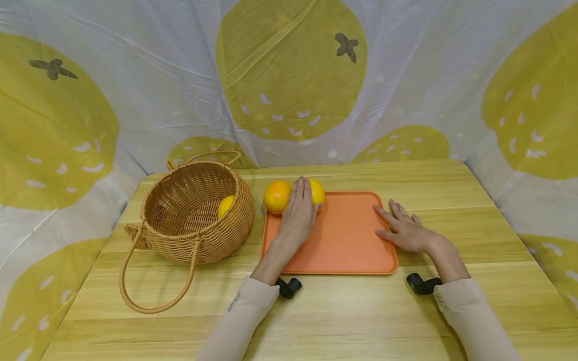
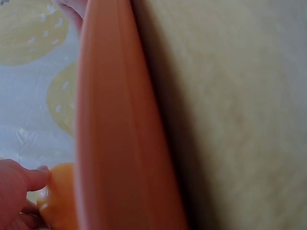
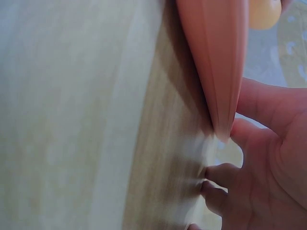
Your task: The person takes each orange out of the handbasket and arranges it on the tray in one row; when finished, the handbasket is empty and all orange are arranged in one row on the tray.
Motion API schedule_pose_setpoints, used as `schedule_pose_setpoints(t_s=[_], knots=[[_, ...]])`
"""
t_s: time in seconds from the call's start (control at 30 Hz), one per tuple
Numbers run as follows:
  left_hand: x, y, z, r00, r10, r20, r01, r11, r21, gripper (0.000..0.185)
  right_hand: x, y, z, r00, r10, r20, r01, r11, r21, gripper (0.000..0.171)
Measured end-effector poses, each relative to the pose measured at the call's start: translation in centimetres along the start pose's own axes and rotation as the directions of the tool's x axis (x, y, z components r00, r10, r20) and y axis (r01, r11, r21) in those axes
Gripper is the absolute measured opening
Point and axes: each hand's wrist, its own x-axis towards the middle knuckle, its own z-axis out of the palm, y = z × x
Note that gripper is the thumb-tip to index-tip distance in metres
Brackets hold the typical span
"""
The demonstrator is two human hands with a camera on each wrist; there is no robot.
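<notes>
Three cams: head high, two wrists low.
Head cam looks fwd/down over table (image 1: 343,321); wrist cams skim tabletop at close range, blurred, both sharing w/ head view the orange tray (image 1: 347,235) edge (image 2: 120,143) (image 3: 216,57).

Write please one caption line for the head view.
Left hand rests on an orange at the orange tray; right hand lies flat at its edge.

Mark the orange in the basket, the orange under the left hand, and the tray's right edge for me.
orange in the basket (image 1: 225,205), head view, its visible yellow side.
orange under the left hand (image 1: 318,192), head view, the part showing right of the fingers.
tray (image 1: 392,253), head view, right rim near the front corner.
</notes>
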Motion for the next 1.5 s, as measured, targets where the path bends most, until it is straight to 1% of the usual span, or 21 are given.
schedule_pose_setpoints(t_s=[0.37,0.67,0.8,0.9,1.0,1.1,1.17,1.27,1.5], knots=[[-0.1,0.0,-0.1,1.000,0.004,-0.014,-0.005,1.000,-0.009,0.071,0.0,0.0,0.0,1.000,-0.001,0.000,0.001,1.000,-0.003,0.078],[0.0,-0.1,-0.1,1.000,-0.011,-0.024,0.010,1.000,-0.012,0.071,0.1,-0.1,0.1,1.000,0.001,0.000,-0.001,1.000,-0.014,0.078],[-0.1,0.1,-0.6,1.000,-0.017,-0.019,0.017,1.000,-0.013,0.071,0.1,-0.1,0.1,1.000,-0.002,0.001,0.002,1.000,-0.009,0.078],[-0.2,0.4,-1.4,1.000,-0.020,-0.015,0.020,0.999,-0.026,0.071,0.1,-0.1,0.1,1.000,-0.002,0.002,0.002,1.000,-0.006,0.078],[-0.1,0.7,-2.8,1.000,-0.015,0.000,0.015,0.997,-0.079,0.071,0.0,-0.1,0.0,1.000,0.003,0.002,-0.003,1.000,-0.007,0.078],[0.0,0.5,-4.9,1.000,-0.006,0.028,0.010,0.988,-0.154,0.070,0.1,-0.1,-0.1,1.000,0.004,0.001,-0.004,1.000,-0.008,0.079],[0.1,0.3,-6.7,0.998,-0.002,0.057,0.014,0.980,-0.197,0.070,0.1,-0.1,-0.1,1.000,0.004,0.001,-0.004,1.000,-0.007,0.079],[0.1,-0.3,-9.7,0.997,0.020,0.075,-0.001,0.969,-0.247,0.068,0.2,-0.2,-0.1,1.000,0.004,0.002,-0.004,1.000,-0.007,0.079],[-0.6,-1.6,-16.2,0.993,0.097,0.060,-0.068,0.925,-0.373,0.059,0.1,-0.1,0.1,1.000,0.005,0.006,-0.005,1.000,0.001,0.079]])
